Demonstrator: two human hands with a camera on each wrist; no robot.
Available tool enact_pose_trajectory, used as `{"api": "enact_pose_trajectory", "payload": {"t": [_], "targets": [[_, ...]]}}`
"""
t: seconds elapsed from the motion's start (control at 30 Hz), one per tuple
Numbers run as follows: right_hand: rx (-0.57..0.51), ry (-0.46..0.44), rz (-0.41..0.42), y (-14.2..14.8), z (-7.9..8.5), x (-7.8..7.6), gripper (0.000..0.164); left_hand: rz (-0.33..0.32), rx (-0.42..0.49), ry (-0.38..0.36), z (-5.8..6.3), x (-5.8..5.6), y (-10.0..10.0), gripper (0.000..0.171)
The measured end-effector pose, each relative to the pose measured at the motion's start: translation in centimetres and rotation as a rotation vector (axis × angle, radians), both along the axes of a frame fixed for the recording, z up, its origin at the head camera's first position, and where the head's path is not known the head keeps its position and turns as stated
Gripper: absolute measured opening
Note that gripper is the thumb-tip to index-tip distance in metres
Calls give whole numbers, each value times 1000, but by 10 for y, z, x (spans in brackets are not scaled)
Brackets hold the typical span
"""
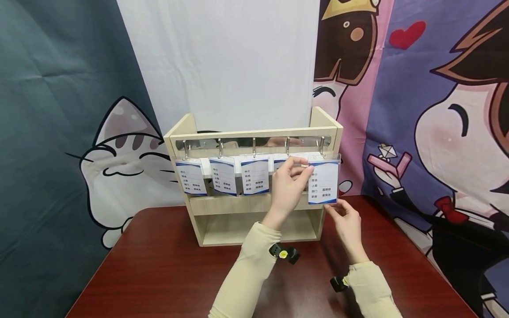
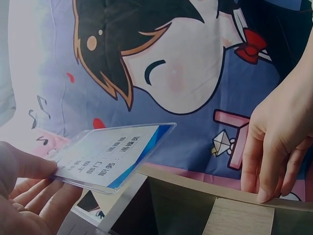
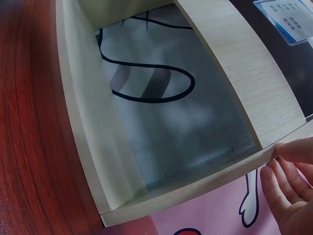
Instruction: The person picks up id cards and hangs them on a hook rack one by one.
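My left hand (image 1: 289, 183) pinches the left edge of a clear-sleeved name badge (image 1: 326, 183) with blue bands and printed text. In the head view the badge's top lies right at the rightmost metal hook (image 1: 321, 145). The left wrist view shows this badge (image 2: 110, 156) slanting out from the thumb and fingers. Below it, my right hand (image 1: 347, 223) grips the side edge of the wooden rack (image 1: 228, 206), with thumb and fingertips on either side of the panel. Three similar badges (image 1: 255, 176) hang further left; a fourth is mostly hidden behind my left hand.
The rack stands on a dark red table (image 1: 159, 265), against cloth backdrops with cartoon figures. An open compartment (image 1: 254, 227) lies along its base. A metal strip (image 1: 238, 142) carrying several hooks runs across the top.
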State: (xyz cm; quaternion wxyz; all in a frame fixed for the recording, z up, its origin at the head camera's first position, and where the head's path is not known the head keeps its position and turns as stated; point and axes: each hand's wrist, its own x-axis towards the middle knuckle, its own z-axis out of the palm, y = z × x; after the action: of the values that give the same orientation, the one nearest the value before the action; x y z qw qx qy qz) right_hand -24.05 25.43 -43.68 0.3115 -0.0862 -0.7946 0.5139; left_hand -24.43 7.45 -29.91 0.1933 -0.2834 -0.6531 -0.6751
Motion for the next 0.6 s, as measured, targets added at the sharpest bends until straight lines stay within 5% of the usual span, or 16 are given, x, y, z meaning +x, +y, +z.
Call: {"api": "enact_pose_trajectory", "payload": {"t": [0.6], "targets": [[12,8,-7,1,0,-1,21,104,0,-15,5,1,11,15]]}}
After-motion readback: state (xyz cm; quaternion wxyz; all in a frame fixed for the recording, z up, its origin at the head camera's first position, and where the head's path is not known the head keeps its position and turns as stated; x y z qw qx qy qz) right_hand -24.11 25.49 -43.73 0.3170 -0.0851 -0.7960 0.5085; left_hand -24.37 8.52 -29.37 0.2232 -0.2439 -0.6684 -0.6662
